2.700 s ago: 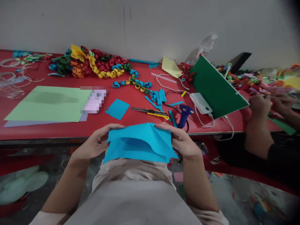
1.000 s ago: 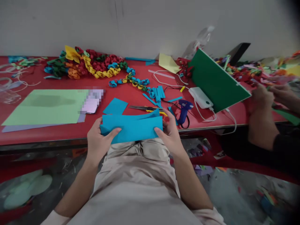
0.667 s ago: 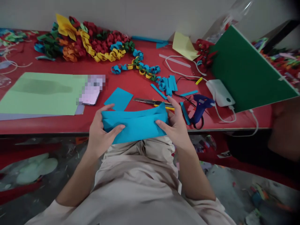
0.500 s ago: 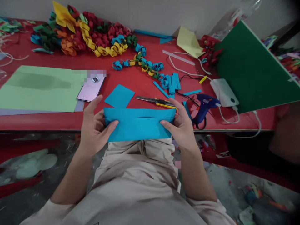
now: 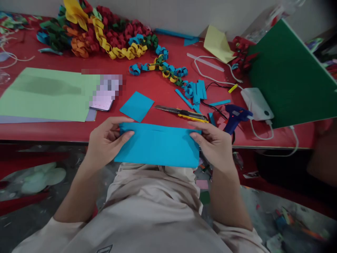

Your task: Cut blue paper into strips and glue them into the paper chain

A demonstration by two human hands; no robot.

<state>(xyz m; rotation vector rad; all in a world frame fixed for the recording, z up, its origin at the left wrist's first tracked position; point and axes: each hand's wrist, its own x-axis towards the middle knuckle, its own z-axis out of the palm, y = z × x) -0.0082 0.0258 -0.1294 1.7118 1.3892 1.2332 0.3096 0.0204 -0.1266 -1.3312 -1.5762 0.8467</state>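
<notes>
Red table (image 5: 65, 130) beyond left hand (image 5: 106, 140) and right hand (image 5: 214, 142).
Blue paper (image 5: 160, 147) between them, upper corner pinched in each.

Pale short-sleeved shirt (image 5: 147, 218) with small dark-outlined marking (image 5: 104, 249), beige trousers (image 5: 181, 171).

The folded paper (image 5: 160, 149) sits between the left hand (image 5: 105, 142) and the right hand (image 5: 214, 142), before the near edge of the table (image 5: 47, 131). Behind it on the table, a paper square (image 5: 137, 106) lies left of a box cutter (image 5: 181, 112). Farther left, a smartphone (image 5: 104, 102) lies at the right edge of stacked sheets (image 5: 47, 94). Right of the box cutter come a glue gun (image 5: 236, 115), then a power bank (image 5: 256, 102) beside a tilted board (image 5: 292, 80). Paper chains (image 5: 114, 33) lie behind, near the wall (image 5: 181, 14).
</notes>
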